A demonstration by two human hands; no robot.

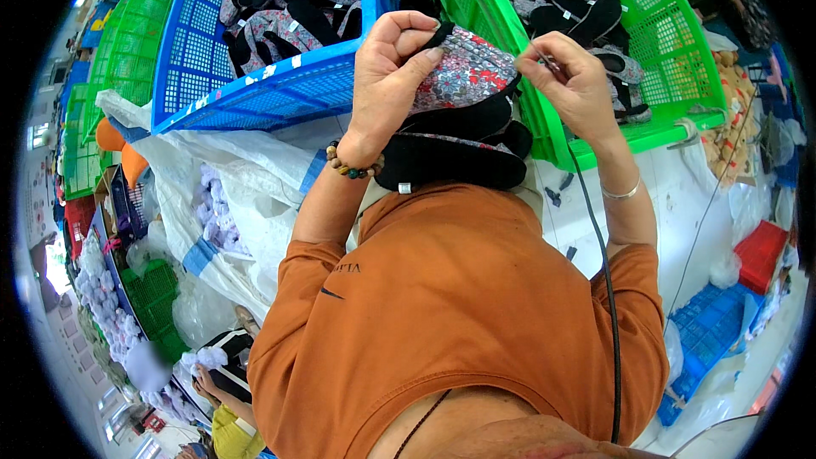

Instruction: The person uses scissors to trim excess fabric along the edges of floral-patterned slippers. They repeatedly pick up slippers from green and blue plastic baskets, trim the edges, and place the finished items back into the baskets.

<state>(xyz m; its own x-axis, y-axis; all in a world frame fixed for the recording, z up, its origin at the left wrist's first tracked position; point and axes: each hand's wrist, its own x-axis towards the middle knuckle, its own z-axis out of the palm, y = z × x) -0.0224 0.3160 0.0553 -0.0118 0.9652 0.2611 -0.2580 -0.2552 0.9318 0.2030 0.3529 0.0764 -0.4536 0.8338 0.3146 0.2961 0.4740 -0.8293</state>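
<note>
A floral fabric slipper (466, 68) with black edging is raised in front of my chest. My left hand (393, 64) is closed on its black-edged end, thumb pressed on top. At its other side my right hand (571, 85) pinches close to the black edge. A thin dark sliver shows between the right fingers, too small to name. Beneath the held slipper, several more black-and-floral slippers (450, 166) lie piled on my lap, one with a small white tag.
A blue crate (255, 93) of similar slippers stands ahead to the left, a green crate (671, 59) of them to the right. White sacking (191, 170) lies on the left. A black cord (605, 280) hangs past my right arm. Another person (234, 399) is at lower left.
</note>
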